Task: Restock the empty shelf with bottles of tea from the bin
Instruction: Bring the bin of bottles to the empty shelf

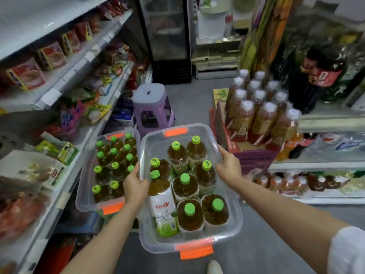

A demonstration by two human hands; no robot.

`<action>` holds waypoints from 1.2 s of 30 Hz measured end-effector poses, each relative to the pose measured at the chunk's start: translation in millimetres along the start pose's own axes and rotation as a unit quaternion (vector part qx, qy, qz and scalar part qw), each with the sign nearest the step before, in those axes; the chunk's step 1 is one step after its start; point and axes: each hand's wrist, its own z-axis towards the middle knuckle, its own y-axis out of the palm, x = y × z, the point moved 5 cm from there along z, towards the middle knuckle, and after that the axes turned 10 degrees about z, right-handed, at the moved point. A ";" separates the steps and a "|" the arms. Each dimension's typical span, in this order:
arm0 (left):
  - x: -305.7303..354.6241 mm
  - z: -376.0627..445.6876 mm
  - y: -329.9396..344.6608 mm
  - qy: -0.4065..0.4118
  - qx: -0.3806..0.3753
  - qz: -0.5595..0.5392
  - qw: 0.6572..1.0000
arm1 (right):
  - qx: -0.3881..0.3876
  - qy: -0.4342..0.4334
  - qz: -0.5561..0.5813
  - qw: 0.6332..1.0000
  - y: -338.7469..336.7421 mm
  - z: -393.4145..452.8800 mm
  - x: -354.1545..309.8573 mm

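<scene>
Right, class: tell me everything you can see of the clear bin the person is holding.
The bin is clear plastic with rounded corners and orange latches at its near and far ends. It holds eight green-capped tea bottles, one tilted. The left hand and right hand grip its long rims.

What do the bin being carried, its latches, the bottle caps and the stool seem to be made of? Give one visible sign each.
Bin: clear, slightly frosted plastic; the bottles show through its walls.
Latches: opaque orange plastic, matte, apparently moulded clips.
Bottle caps: glossy green plastic, probably screw tops.
Stool: moulded plastic, grey seat on purple legs, smooth with a soft sheen.
</scene>
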 end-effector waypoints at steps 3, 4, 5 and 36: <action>16.7 53.0 3.9 -0.017 0.010 -0.005 1.000 | -0.007 -0.009 -0.003 1.000 11.9 55.8 -26.0; 22.3 71.9 5.5 -0.016 0.016 0.004 1.000 | -0.005 -0.007 -0.007 1.000 14.9 73.2 -34.3; 28.7 90.5 6.8 -0.011 0.020 0.012 1.000 | -0.004 -0.004 -0.011 1.000 18.6 90.6 -41.0; 109.7 684.6 104.5 -0.031 -0.003 0.024 0.999 | -0.055 0.046 0.003 0.997 222.7 641.8 -177.7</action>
